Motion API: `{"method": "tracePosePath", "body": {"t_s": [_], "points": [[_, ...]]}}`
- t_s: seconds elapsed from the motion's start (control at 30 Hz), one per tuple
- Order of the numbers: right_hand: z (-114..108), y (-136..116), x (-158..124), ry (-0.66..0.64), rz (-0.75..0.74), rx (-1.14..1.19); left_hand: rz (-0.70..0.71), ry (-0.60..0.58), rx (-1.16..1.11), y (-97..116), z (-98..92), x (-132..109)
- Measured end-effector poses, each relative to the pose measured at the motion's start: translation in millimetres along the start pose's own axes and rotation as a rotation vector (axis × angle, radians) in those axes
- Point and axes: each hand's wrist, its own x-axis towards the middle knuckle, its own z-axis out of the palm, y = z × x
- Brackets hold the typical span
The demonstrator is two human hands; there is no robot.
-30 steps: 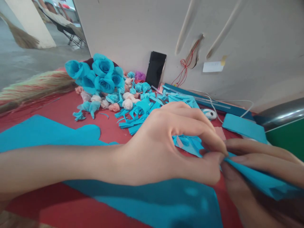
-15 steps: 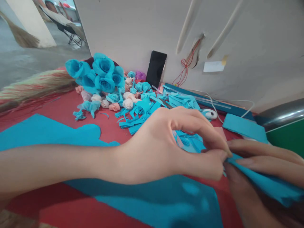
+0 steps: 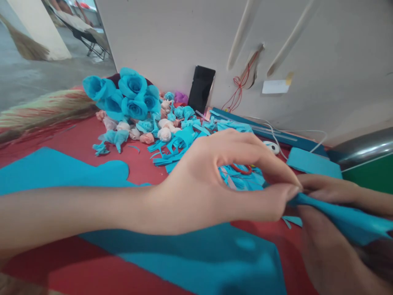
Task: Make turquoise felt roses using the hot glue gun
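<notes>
My left hand [image 3: 221, 180] reaches across from the left, thumb and fingertips pinched on the narrow end of a folded piece of blue crepe paper [image 3: 340, 213]. Close beside it, my right hand [image 3: 331, 241] grips the same piece, which runs between its fingers toward the right edge. Part of the right hand is cut off by the frame. Beneath my left forearm lies a large flat blue paper sheet [image 3: 184, 258] on the red tabletop [image 3: 123, 274]. A small blue scrap [image 3: 293, 221] rests below the pinched fingertips.
Blue paper roses [image 3: 133, 88] stand at the back left above several small pink, white and blue rolled flowers [image 3: 164, 134]. Cut blue strips [image 3: 175, 151] lie mid-table, near red scissor-like handles [image 3: 242, 169]. A phone [image 3: 202, 88] leans on the wall. A blue paper stack [image 3: 313, 162] sits right.
My right hand has shifted its fingers and turned slightly along the paper, which now lies flatter. My left pinch has risen a little. A blue scrap below the hands shows more.
</notes>
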Motion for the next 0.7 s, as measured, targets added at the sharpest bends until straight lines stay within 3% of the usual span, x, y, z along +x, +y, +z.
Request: {"method": "tracePosePath", "body": {"t_s": [0.1,0.2,0.5,0.7], "points": [[-1,0,-2,-0.061,0.063,0.091,0.096,0.062,0.216,4,5.0,1],[-2,-3,0,-0.03,0.075,0.075,0.132,0.082,0.362,8,6.6,2],[-8,-1,1,-0.111,-0.032,0.003,0.196,0.043,0.419,5,1.4,3],[-10,6,2,-0.146,-0.082,-0.081,0.232,0.029,0.58,9,-0.9,9]]}}
